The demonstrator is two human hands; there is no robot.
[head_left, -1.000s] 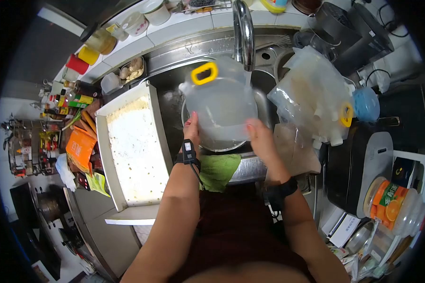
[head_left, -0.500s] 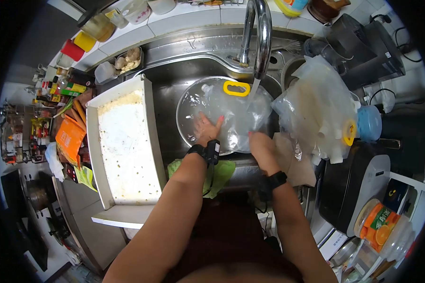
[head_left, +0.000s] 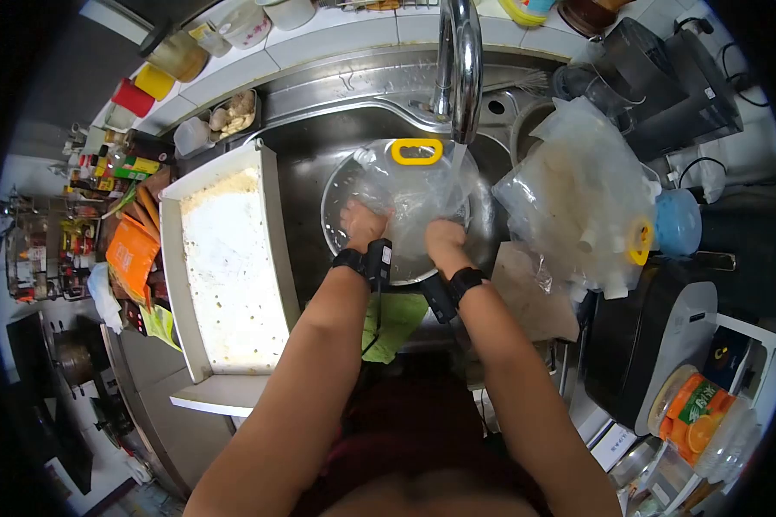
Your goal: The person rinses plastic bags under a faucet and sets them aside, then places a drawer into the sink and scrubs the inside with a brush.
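Observation:
A clear plastic bag (head_left: 418,194) with a yellow handle (head_left: 417,152) lies in a round metal basin (head_left: 327,220) of water inside the sink (head_left: 300,164). Water runs from the faucet (head_left: 466,77) onto the bag's right side. At the left of the basin, my left hand (head_left: 364,221) is closed on the bag, its fingertips partly hidden in plastic and water. My right hand (head_left: 445,235) is a closed fist gripping the bag at the basin's right.
Left of the sink stands a white tray (head_left: 228,267) with crumbs. More plastic bags (head_left: 578,202) are heaped to the right, beside a blue container (head_left: 677,222). A green cloth (head_left: 394,326) hangs at the sink's front edge.
My left hand has gone from spread fingers to closed on the plastic. My right hand has moved left and up, over the basin. The yellow handle has shifted slightly left.

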